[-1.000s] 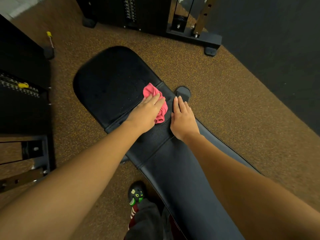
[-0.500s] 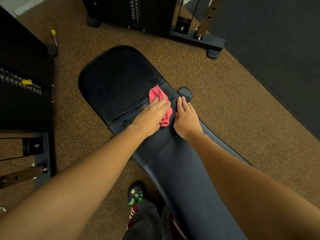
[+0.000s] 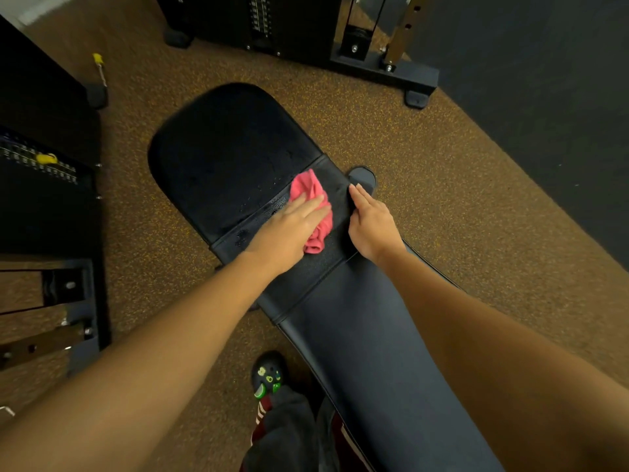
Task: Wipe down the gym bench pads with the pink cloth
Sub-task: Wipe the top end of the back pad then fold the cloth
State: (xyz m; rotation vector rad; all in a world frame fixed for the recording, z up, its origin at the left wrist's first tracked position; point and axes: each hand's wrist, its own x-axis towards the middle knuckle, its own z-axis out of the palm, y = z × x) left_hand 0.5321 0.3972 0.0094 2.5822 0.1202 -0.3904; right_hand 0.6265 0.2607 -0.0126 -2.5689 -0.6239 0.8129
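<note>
A black gym bench runs diagonally through the view: a wide rounded seat pad [image 3: 224, 155] far from me, a textured middle strip [image 3: 306, 267], and a long smooth back pad [image 3: 367, 352] near me. A crumpled pink cloth [image 3: 311, 192] lies on the strip beside the seam with the seat pad. My left hand [image 3: 289, 229] presses flat on the cloth with straight fingers and covers its left part. My right hand [image 3: 372, 223] rests flat on the strip's right edge, a little to the right of the cloth. Small wet drops show on the seat pad near the seam.
A weight-stack machine [image 3: 258, 18] with a steel base [image 3: 384, 73] stands at the top. Another machine [image 3: 44, 185] and frame [image 3: 85, 301] line the left side. My shoe [image 3: 269, 376] is on the speckled brown floor beside the bench. Dark mat lies to the right.
My left hand and the pink cloth have barely shifted along the strip near the seam. My right hand stays flat beside them. The camera view drifted slightly.
</note>
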